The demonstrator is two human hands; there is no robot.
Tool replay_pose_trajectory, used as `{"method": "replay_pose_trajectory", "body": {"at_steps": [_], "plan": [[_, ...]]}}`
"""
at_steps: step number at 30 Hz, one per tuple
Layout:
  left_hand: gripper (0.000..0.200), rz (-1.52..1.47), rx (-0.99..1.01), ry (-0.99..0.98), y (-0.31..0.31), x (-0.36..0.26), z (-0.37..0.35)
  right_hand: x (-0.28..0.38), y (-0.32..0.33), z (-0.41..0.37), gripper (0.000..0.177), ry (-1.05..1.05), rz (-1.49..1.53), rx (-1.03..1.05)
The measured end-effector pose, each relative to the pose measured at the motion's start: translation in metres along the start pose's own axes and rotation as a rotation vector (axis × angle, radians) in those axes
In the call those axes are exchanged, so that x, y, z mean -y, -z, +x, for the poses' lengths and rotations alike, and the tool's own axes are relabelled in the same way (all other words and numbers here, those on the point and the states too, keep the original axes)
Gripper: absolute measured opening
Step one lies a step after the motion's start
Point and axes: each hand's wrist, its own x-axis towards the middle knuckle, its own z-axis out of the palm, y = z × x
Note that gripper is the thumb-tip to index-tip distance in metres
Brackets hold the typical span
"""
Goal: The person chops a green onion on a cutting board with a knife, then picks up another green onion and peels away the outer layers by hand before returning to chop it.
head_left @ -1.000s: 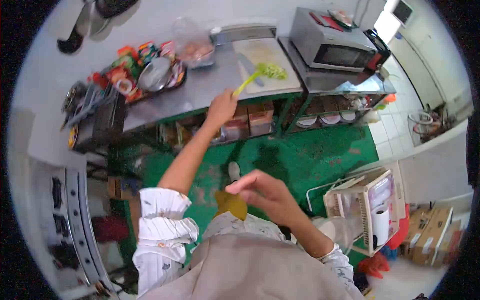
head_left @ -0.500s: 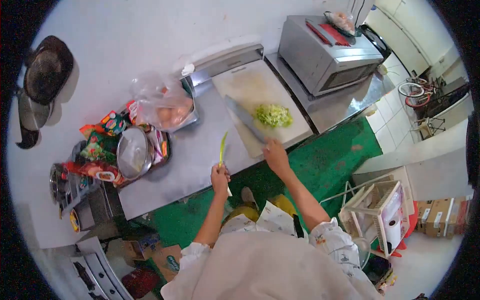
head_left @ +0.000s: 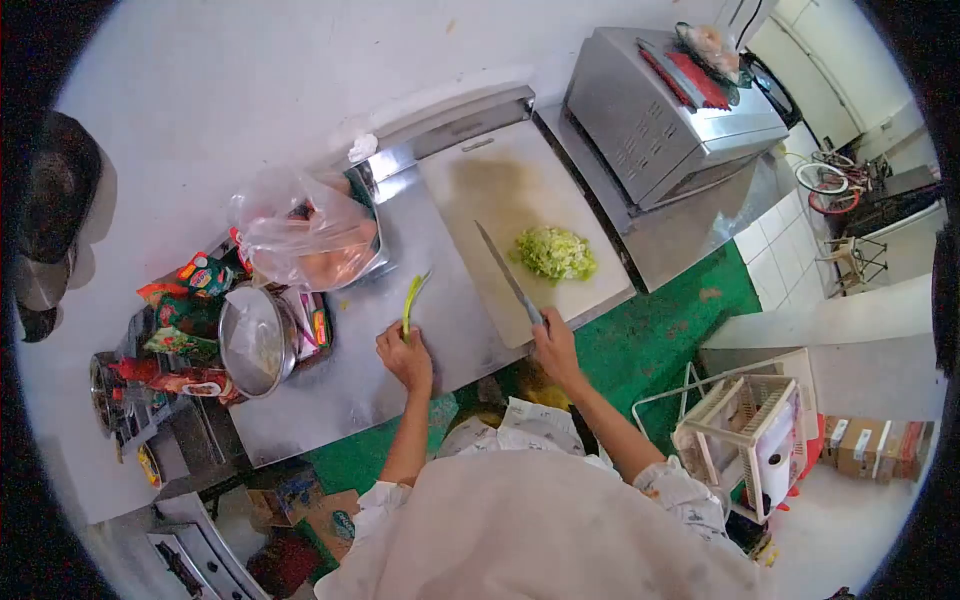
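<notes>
I am seeing the left hand (head_left: 405, 355) closing around the near end of a thin green scallion stalk (head_left: 411, 300), which is pointing away from me over the bare steel table (head_left: 350, 390), just left of the white plastic cutting board (head_left: 480, 180). The right hand (head_left: 555, 345) is gripping the handle of a long steel knife (head_left: 505, 275) at the board's near edge, with the blade slanting far-left across the board. A pile of chopped pale green vegetable (head_left: 556, 252) is sitting just right of the blade. A clear plastic bag (head_left: 300, 235) is resting on the table's far left.
</notes>
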Motion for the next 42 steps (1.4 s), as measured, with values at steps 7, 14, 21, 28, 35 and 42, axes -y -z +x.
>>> {"method": "replay_pose_trajectory", "body": {"at_steps": [7,14,21,28,35,42], "plan": [[0.039,0.06,-0.038,-0.027,-0.006,0.001,0.001,-0.04,0.017,-0.007,0.034,-0.031,0.197,0.006],[0.038,0.126,-0.048,-0.067,-0.006,-0.002,-0.002,-0.066,0.06,0.029,0.04,-0.058,0.079,0.049],[0.039,0.149,-0.017,-0.065,-0.004,-0.004,-0.001,-0.086,0.066,0.025,0.038,-0.059,0.197,-0.011],[0.04,0.148,-0.012,-0.08,-0.003,-0.001,0.0,-0.077,0.087,0.011,0.036,-0.076,0.2,0.259],[0.04,0.173,-0.026,-0.114,-0.006,0.002,0.001,-0.089,0.102,0.044,0.041,-0.048,0.052,0.248],[0.04,0.168,0.0,-0.099,-0.006,0.003,0.001,-0.095,0.105,0.067,0.045,0.021,-0.043,0.2]]}}
